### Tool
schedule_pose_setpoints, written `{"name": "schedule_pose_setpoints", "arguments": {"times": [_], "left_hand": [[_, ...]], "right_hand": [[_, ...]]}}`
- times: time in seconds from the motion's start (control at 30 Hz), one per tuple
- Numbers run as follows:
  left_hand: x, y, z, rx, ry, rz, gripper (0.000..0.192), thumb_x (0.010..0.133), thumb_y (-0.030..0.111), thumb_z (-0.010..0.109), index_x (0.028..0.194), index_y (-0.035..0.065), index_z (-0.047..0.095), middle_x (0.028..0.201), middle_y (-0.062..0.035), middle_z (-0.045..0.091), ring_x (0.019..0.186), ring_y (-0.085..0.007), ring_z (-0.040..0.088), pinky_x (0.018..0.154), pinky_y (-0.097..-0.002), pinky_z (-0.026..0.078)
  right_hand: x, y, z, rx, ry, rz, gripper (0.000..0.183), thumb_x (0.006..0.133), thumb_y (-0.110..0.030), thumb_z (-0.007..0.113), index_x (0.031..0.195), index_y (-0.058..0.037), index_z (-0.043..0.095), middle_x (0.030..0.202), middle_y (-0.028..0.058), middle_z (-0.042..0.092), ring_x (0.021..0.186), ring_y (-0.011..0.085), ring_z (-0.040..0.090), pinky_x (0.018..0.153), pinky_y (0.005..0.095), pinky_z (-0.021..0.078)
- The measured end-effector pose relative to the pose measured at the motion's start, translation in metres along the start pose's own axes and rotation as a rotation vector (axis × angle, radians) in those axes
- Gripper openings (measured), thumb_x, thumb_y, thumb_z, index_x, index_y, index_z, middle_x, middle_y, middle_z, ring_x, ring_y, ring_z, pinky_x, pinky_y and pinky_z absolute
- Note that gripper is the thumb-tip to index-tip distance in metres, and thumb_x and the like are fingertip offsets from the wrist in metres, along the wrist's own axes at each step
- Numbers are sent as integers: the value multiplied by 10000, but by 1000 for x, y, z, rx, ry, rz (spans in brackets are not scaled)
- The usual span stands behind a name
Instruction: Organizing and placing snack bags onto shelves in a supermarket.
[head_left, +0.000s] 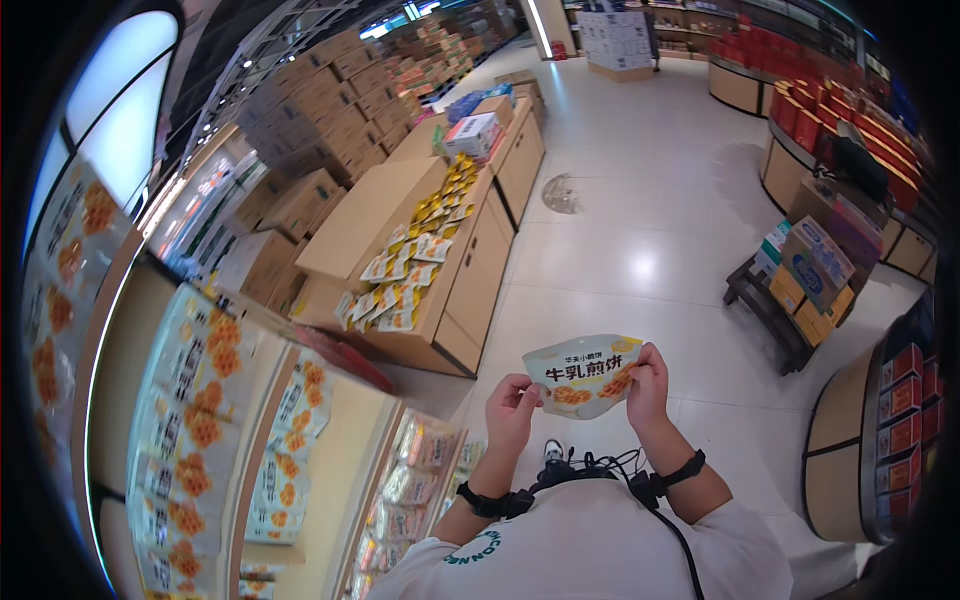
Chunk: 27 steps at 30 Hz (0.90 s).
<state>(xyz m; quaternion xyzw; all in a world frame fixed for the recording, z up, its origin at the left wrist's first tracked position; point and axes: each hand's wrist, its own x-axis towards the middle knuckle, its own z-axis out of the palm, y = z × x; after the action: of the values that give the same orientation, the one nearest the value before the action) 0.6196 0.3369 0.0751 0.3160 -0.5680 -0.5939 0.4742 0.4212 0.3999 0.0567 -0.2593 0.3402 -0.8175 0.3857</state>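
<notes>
A pale snack pouch (574, 370) with waffle biscuits pictured on its front is stretched between my two hands over the aisle floor. My left hand (513, 403) pinches its left edge between thumb and fingers. At the opposite edge, my right hand (646, 381) grips it the same way. The pouch lies nearly flat to the view, printed side up, and bears dark writing. Matching pouches (184, 465) stand in rows on the shelf at my left, with more pouches (289, 457) on the neighbouring shelf.
A wooden display counter (469, 289) holds yellow and white packets (405, 277). Stacked cartons (330, 112) rise behind it. On the right stand a dark low trolley (772, 315) carrying boxes and a curved counter (836, 465) with red boxes. Cables (592, 461) hang at my waist.
</notes>
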Motion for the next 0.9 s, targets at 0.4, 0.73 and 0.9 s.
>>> {"name": "schedule_pose_setpoints", "arguments": {"times": [0.4,0.73,0.9], "left_hand": [[232,-90,91,-190,-529,-119,59,871,46,522,910,7,542,816,-65,604,677,-119,567,630,-244,478],[363,-91,126,-223,-785,-74,82,877,52,553,936,-1,532,836,-36,565,725,-99,543,662,-241,474],[435,-99,101,-159,-595,-41,84,878,64,567,925,0,537,832,-29,566,723,-89,544,654,-224,476]], "right_hand": [[131,-19,-40,-291,494,-297,96,677,18,424,739,-55,428,789,3,449,791,91,423,726,208,353],[228,-1,-44,-285,551,-492,120,681,35,414,748,-64,414,802,-4,429,774,88,402,741,204,331],[325,24,-35,-269,473,-384,113,675,29,414,741,-63,414,794,-1,432,769,88,406,722,210,340]]}}
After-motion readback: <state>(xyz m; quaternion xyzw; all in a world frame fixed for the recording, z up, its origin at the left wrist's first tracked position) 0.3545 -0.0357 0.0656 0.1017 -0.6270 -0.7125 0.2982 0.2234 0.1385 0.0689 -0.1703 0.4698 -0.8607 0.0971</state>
